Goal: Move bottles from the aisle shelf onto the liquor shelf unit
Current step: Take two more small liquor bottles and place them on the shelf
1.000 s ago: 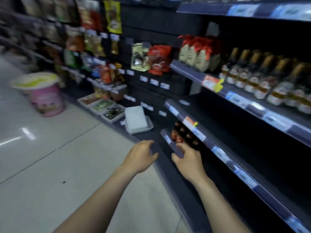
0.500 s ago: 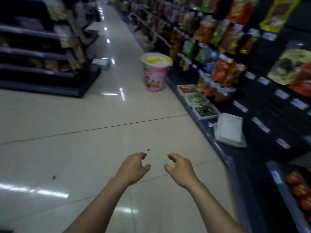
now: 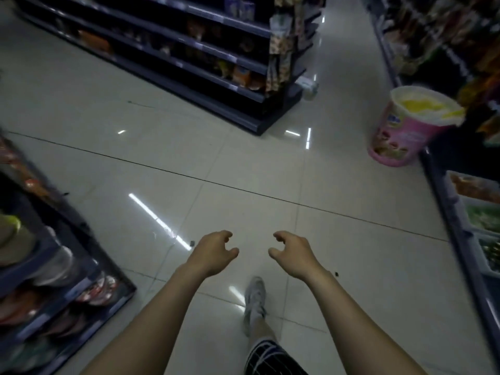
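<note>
Walking the pale glossy tiled floor (image 3: 189,147) between dark shelving, nothing carried. Left hand (image 3: 213,253) and right hand (image 3: 293,253) are out front, near each other but apart, fingers loosely curled, thumbs inward, both empty. One foot in a light grey sneaker (image 3: 254,299) is forward, just below the hands.

No bottles in view, so I can't say where the task's bottles are from here; neither the source shelf nor the liquor unit can be identified. Dark gondola shelf unit (image 3: 243,85) ahead carries blurred packaged goods, probably snacks, too smeared to confirm. Low shelf end with mixed packaged goods (image 3: 54,280) sits at left, and trays of goods on the base shelf (image 3: 481,212) run down the right edge. Large pink tub-shaped floor display with a yellow-and-white top (image 3: 411,125) stands on the floor beside the right shelving.

Judgement: transit leg, no transfer under way.

Risks:
- Glossy tile and dim light: a slip while moving.
- The left shelf corner juts into the path; clipping it with a hip or, later, a bottle.
- The pink tub narrows the right aisle; easy to kick.
- Motion blur suggests a fast head turn, so misjudged clearance is likely.
</note>
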A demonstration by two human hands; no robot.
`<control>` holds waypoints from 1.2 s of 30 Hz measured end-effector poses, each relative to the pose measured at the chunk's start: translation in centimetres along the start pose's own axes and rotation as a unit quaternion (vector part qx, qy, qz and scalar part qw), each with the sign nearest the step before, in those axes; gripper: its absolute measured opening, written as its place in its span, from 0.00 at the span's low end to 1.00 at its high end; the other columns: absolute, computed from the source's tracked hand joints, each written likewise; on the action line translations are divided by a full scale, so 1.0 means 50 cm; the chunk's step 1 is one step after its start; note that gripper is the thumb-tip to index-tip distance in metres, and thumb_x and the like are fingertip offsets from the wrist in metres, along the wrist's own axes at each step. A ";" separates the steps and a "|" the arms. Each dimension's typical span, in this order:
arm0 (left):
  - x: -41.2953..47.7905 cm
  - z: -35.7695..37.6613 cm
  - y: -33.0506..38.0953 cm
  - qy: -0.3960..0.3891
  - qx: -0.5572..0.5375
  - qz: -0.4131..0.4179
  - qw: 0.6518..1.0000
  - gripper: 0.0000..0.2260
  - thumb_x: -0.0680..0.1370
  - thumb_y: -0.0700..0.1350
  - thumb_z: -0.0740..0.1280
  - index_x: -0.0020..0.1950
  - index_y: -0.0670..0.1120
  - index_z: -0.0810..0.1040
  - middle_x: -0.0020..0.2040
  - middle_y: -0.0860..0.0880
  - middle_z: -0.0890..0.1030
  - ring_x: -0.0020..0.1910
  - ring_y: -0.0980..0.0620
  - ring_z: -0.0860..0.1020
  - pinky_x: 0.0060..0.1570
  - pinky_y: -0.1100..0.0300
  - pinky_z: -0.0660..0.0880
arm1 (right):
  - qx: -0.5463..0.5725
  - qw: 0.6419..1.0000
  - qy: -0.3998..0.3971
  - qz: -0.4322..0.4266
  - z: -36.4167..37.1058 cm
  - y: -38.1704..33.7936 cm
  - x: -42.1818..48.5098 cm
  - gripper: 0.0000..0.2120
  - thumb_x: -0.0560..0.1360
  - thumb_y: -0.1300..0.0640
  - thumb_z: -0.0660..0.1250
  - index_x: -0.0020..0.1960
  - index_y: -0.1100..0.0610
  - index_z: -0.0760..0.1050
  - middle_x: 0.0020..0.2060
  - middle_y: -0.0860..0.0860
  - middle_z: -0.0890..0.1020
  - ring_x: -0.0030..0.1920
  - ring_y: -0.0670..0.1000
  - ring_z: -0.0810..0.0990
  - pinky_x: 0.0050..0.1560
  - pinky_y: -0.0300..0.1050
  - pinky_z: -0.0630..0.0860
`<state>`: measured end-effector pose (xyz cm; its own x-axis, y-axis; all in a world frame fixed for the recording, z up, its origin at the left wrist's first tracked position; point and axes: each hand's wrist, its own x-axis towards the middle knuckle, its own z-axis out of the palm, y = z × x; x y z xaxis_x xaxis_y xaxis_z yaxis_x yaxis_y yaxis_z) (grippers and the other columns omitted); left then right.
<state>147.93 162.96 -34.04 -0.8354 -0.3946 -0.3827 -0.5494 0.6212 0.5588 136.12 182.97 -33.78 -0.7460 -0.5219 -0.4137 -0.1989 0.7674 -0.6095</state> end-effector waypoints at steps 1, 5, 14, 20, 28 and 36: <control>0.040 -0.021 -0.010 0.003 -0.002 -0.011 1.000 0.27 0.78 0.53 0.70 0.74 0.45 0.71 0.68 0.46 0.78 0.64 0.47 0.77 0.63 0.54 0.74 | -0.003 1.000 -0.010 -0.009 -0.005 -0.019 0.054 0.28 0.77 0.49 0.70 0.75 0.55 0.72 0.70 0.53 0.79 0.67 0.54 0.77 0.63 0.40 0.68; 0.219 -0.114 -0.029 0.014 -0.012 -0.049 0.999 0.27 0.78 0.53 0.70 0.75 0.45 0.71 0.70 0.47 0.77 0.66 0.49 0.76 0.64 0.57 0.73 | -0.006 0.999 -0.034 -0.040 -0.047 -0.101 0.280 0.28 0.77 0.49 0.70 0.75 0.55 0.72 0.71 0.52 0.78 0.68 0.53 0.77 0.63 0.41 0.69; 0.563 -0.360 -0.052 0.070 -0.051 -0.119 0.989 0.27 0.79 0.54 0.69 0.75 0.47 0.71 0.69 0.49 0.77 0.64 0.49 0.77 0.62 0.57 0.74 | -0.045 0.991 -0.090 -0.093 -0.150 -0.328 0.730 0.27 0.77 0.50 0.70 0.74 0.55 0.73 0.69 0.52 0.79 0.67 0.53 0.77 0.63 0.41 0.70; 0.829 -0.512 -0.122 0.081 -0.088 -0.153 0.981 0.28 0.78 0.55 0.70 0.76 0.48 0.70 0.70 0.49 0.77 0.64 0.49 0.77 0.61 0.59 0.74 | -0.055 0.983 -0.131 -0.113 -0.163 -0.483 1.041 0.28 0.77 0.50 0.70 0.76 0.55 0.72 0.71 0.53 0.78 0.68 0.53 0.77 0.64 0.39 0.69; 1.271 -0.810 -0.194 0.103 -0.099 -0.144 0.979 0.27 0.78 0.56 0.69 0.75 0.48 0.71 0.68 0.49 0.78 0.60 0.51 0.79 0.58 0.61 0.73 | -0.071 0.979 -0.147 -0.118 -0.234 -0.747 1.492 0.27 0.78 0.51 0.70 0.76 0.55 0.71 0.71 0.53 0.77 0.68 0.50 0.77 0.62 0.34 0.67; 1.661 -1.136 -0.173 0.128 -0.064 -0.103 0.984 0.27 0.79 0.55 0.69 0.75 0.48 0.70 0.68 0.50 0.78 0.61 0.51 0.78 0.59 0.60 0.74 | -0.055 0.982 -0.101 -0.147 -0.370 -1.007 1.890 0.27 0.78 0.50 0.69 0.76 0.53 0.71 0.70 0.50 0.77 0.65 0.49 0.77 0.58 0.35 0.69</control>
<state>82.31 86.33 -28.87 -0.6736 -0.6712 -0.3093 -0.6919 0.4257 0.5832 63.86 101.92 -29.67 -0.5066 -0.7815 -0.3641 -0.4621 0.6026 -0.6506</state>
